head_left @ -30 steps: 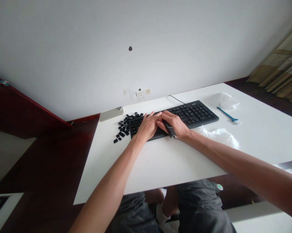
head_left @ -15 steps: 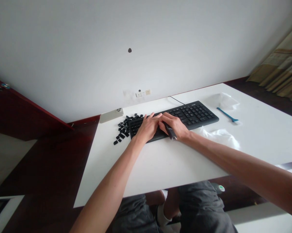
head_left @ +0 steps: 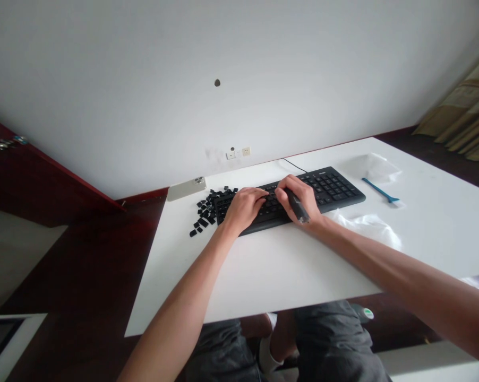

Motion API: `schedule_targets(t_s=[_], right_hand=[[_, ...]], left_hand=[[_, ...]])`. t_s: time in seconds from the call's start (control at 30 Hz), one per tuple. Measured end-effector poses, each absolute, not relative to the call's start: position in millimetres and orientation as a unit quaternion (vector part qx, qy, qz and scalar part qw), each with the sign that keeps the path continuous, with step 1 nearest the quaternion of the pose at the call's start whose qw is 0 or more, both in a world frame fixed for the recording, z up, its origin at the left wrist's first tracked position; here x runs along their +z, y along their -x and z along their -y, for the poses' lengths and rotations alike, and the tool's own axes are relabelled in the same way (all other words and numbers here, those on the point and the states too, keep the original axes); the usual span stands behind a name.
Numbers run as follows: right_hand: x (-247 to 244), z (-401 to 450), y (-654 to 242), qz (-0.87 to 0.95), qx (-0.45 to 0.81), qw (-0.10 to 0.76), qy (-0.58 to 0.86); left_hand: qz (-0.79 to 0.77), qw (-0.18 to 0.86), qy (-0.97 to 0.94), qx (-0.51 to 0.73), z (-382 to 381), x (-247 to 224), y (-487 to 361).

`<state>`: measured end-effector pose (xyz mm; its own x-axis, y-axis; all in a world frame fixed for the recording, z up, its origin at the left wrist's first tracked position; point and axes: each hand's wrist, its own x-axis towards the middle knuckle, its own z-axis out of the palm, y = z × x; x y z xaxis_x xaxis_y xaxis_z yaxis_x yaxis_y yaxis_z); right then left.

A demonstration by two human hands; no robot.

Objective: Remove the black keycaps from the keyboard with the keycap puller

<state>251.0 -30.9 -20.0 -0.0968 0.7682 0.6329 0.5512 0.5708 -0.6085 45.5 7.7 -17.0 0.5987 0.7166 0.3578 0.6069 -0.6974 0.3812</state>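
A black keyboard [head_left: 335, 188] lies on the white table, and both my hands are over it. My left hand [head_left: 245, 207] is above its left part, thumb and fingers pinched together. What may be between those fingertips is too dark against the keys to make out. My right hand [head_left: 301, 193] is wrapped round a black-handled tool [head_left: 298, 206], its butt end pointing back at me. The tool's tip is hidden by my fingers, over the middle of the keyboard. Beside the keyboard's left end are several loose black keycaps [head_left: 203, 222], scattered in a pile.
A phone [head_left: 187, 188] lies at the table's back left. To the right are a blue brush [head_left: 379, 190], a clear plastic bag [head_left: 377, 167] and a crumpled white plastic bag [head_left: 370, 229]. The keyboard cable [head_left: 295, 165] runs toward the wall. A bottle [head_left: 365, 314] stands below the table.
My hands were close together on the keyboard and are now apart. The right hand has moved right with the tool; the left hand's spread fingers have closed into a pinch.
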Motion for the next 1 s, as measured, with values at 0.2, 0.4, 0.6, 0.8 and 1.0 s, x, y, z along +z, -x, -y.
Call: schedule_targets(t_s=[0.2, 0.4, 0.6, 0.8, 1.0], right_hand=[[-18, 20, -271, 0.688, 0.112, 0.498, 0.515], [-18, 18, -270, 0.716, 0.143, 0.463, 0.502], [-20, 15, -271, 0.684, 0.167, 0.471, 0.531], [-19, 13, -268, 0.674, 0.199, 0.480, 0.525], [-14, 15, -266, 0.701, 0.215, 0.444, 0.515]], left_hand=[[-0.525, 0.037, -0.799, 0.291, -35, -9, 4], [-0.606, 0.010, -0.756, 0.246, -46, -10, 33], [-0.598, 0.021, -0.769, 0.224, -43, -16, 28], [-0.574, 0.003, -0.784, 0.237, -43, -15, 24], [-0.424, 0.049, -0.857, 0.288, -19, -12, -19]])
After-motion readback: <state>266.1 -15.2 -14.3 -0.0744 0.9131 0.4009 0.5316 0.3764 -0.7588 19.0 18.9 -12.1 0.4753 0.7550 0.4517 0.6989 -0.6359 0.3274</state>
